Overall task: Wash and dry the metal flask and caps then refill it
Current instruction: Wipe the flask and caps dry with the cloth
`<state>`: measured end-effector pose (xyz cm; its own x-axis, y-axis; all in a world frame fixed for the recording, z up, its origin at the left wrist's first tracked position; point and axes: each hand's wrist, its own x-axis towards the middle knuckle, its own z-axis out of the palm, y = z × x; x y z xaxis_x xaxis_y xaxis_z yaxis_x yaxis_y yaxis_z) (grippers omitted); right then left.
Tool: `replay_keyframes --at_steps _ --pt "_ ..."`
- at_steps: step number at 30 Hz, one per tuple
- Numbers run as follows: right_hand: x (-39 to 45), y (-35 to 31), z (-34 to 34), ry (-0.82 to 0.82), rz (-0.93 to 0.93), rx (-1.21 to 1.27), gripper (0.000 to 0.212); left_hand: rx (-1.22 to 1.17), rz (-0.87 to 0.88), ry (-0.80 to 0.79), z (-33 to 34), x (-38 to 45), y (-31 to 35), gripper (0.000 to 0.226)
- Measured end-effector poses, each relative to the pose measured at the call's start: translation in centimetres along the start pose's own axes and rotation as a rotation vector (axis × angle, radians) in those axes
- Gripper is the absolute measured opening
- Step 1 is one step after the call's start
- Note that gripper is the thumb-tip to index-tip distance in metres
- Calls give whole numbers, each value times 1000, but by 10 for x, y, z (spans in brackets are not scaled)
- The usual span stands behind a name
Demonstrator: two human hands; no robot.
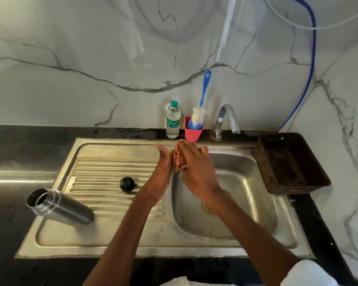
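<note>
reddish cloth [178, 159] sandwiched between hands: left hand [163, 162] flat-palmed against it, right hand [194, 162] curled over it, above sink [246, 182]. metal flask [59, 206] lay capless on drainboard [112, 166], black cap [127, 184] nearby.

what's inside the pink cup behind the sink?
A bottle brush stands in the pink cup: blue and white bristles at the rim, blue handle leaning up against the wall. The cup's wall hides the brush's lower end and anything else at the bottom.
</note>
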<state>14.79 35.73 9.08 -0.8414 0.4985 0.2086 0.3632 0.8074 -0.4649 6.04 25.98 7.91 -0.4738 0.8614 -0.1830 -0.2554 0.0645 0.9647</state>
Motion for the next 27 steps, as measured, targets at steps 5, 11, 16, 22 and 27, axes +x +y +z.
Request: replay_keyframes --at_steps 5,11,16,22,27 --pt "37 10 -35 -415 600 876 46 -289 16 15 -9 -7 0 101" --pt "15 -6 3 -291 879 1513 46 402 55 65 -14 14 -1 123" --pt "0 -11 3 -257 933 1494 31 641 -5 107 -44 18 -7 135" --pt "-16 0 6 -151 867 1281 31 -191 -90 404 -64 -16 -43 32" --pt "-35 -10 59 -204 416 748 74 -542 -219 535 -86 -44 -60 18"
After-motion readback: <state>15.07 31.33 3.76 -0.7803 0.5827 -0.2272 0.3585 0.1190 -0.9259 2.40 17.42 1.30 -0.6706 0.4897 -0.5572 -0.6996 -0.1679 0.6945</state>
